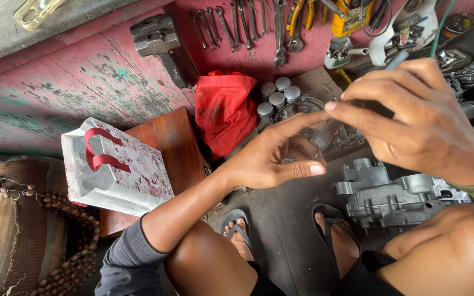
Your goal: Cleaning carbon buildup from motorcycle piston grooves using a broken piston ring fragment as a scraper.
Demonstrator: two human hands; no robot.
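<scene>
Beside the left hand, 5 canisters stand clustered.

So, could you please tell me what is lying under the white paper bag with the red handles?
The white paper bag lies on a reddish wooden board. The board's bare upper right part shows; whatever lies beneath the bag itself is covered.

Dark floor bears engine casing, red rag, wrenches
</scene>
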